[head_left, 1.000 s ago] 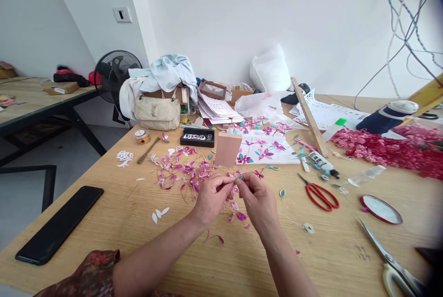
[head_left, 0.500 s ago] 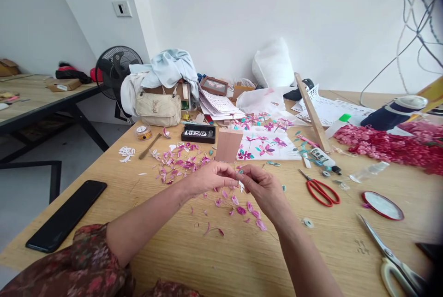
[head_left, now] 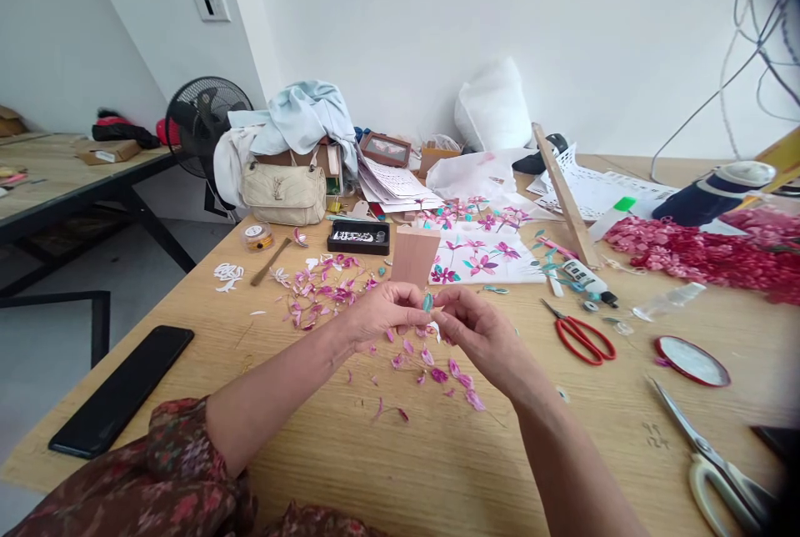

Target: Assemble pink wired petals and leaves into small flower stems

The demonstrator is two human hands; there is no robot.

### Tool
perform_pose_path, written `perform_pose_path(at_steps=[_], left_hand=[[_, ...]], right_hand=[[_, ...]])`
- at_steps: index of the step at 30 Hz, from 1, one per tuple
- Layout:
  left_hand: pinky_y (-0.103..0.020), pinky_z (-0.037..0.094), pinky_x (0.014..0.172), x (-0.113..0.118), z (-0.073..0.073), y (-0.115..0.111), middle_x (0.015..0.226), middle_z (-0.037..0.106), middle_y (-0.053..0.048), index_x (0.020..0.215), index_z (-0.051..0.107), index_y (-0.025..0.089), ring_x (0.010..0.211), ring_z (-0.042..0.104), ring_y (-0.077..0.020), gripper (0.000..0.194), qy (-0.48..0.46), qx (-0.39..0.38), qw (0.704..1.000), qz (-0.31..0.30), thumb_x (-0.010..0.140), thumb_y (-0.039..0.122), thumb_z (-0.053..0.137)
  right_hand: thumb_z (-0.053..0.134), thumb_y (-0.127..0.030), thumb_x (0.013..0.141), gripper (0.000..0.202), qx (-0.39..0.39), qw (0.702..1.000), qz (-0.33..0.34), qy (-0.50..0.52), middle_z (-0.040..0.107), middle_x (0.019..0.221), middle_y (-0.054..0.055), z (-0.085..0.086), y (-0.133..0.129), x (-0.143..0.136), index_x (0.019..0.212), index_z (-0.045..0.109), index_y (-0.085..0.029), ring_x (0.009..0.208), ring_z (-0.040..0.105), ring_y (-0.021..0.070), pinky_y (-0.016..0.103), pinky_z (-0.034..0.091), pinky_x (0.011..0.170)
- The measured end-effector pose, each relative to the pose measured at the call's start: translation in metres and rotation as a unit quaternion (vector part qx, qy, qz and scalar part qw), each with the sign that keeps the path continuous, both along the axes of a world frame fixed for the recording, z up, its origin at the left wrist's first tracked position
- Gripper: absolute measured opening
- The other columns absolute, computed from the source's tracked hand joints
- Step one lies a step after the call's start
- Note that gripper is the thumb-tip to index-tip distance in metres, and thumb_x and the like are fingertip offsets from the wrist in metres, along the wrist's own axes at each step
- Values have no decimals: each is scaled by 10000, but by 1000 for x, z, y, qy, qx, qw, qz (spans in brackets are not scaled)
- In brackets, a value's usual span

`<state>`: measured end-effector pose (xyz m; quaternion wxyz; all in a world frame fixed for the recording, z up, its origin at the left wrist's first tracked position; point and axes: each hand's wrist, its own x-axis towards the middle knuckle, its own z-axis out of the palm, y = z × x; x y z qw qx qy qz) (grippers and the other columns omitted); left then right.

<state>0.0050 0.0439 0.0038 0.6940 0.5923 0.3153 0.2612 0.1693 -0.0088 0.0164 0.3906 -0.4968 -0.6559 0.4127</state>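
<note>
A small teal leaf (head_left: 427,302) stands upright between my fingertips, above the middle of the table. My left hand (head_left: 388,313) pinches it from the left with thumb and fingers. From the right, the thumb and forefinger of my right hand (head_left: 476,328) close at its lower edge; the exact contact is too small to make out. Just under the fingers a white piece (head_left: 436,330) shows in part. Pink petals (head_left: 439,374) on thin stems lie below my hands, and a larger heap of pink petals (head_left: 325,291) spreads to the left. Behind the hands stands a wooden block (head_left: 415,253).
Red-handled scissors (head_left: 584,339) and large shears (head_left: 706,449) lie at the right. A phone (head_left: 122,391) rests at the left edge. Behind are a black tray (head_left: 358,249), a white cloth with flowers (head_left: 500,268), a glue bottle (head_left: 584,278) and a wooden bar (head_left: 566,195).
The teal leaf, mostly covered by my fingers before, now shows upright between them. My right fingers have shifted slightly and opened a little around it. The view has moved slightly.
</note>
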Motion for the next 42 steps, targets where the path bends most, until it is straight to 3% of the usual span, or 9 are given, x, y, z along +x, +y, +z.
perform_pose_path(at_steps=[4, 9, 14, 23, 26, 28, 30, 35, 42], left_hand=[[-167, 274, 414, 2, 3, -4, 556, 470, 46, 625, 472, 150, 451, 380, -38, 234, -59, -45, 997, 38, 653, 268, 673], [-161, 291, 430, 10, 12, -13, 587, 496, 35, 619, 467, 144, 478, 422, -39, 246, -134, -101, 981, 100, 639, 251, 688], [-161, 321, 460, 24, 16, -19, 663, 508, 34, 579, 491, 128, 504, 409, -27, 237, -168, -79, 969, 164, 615, 233, 700], [-218, 397, 624, 45, 13, -16, 708, 611, -14, 623, 500, 142, 640, 525, -91, 159, -235, -76, 962, 118, 693, 196, 633], [-209, 399, 656, 49, 11, -13, 668, 604, -7, 619, 511, 139, 667, 538, -91, 145, -249, -87, 954, 144, 689, 167, 635], [-209, 401, 668, 50, 10, -12, 667, 602, 0, 616, 510, 142, 658, 536, -84, 147, -261, -89, 946, 172, 683, 160, 640], [-208, 399, 669, 50, 8, -10, 666, 598, 6, 619, 512, 144, 646, 529, -79, 146, -262, -83, 941, 197, 679, 162, 644], [-208, 388, 678, 50, 5, -9, 672, 577, 5, 618, 524, 141, 671, 514, -86, 137, -234, -31, 947, 217, 698, 184, 627], [-218, 392, 684, 50, 3, -11, 690, 554, 11, 625, 513, 150, 679, 497, -95, 157, -169, 39, 959, 223, 706, 234, 618]], right_hand=[[522, -302, 807, 131, 35, 999, 5, 14, 481, 633, -21, -2, 3, 10, 753, 510, -183, 584, 440, 117, 234, 344, 527], [571, -298, 776, 134, 62, 990, -62, 107, 446, 584, -39, -14, 9, 18, 720, 522, -186, 509, 381, 96, 221, 294, 470], [617, -301, 751, 159, 41, 975, -79, 204, 446, 572, -50, -34, 14, 19, 734, 502, -193, 494, 380, 86, 203, 278, 451], [595, -287, 776, 121, 41, 968, -86, 232, 515, 608, -31, -47, 17, 27, 734, 540, -187, 515, 449, 94, 213, 339, 474], [577, -280, 780, 90, 99, 966, -154, 185, 566, 752, 7, -43, 14, 32, 791, 591, -192, 564, 488, 106, 233, 382, 500], [569, -256, 785, 78, 181, 947, -241, 116, 559, 879, 33, -37, 9, 32, 812, 612, -196, 614, 503, 110, 239, 394, 512], [565, -215, 791, 65, 259, 923, -281, 40, 543, 926, 39, -29, 2, 28, 828, 616, -199, 596, 493, 97, 238, 397, 507], [553, -186, 812, 205, 313, 929, -165, -107, 550, 1004, 58, -23, -6, 10, 1015, 570, -217, 552, 488, 88, 239, 423, 506], [534, -213, 824, 88, 310, 911, -197, -188, 569, 796, 45, -32, -1, 7, 893, 588, -213, 641, 547, 149, 257, 437, 567]])
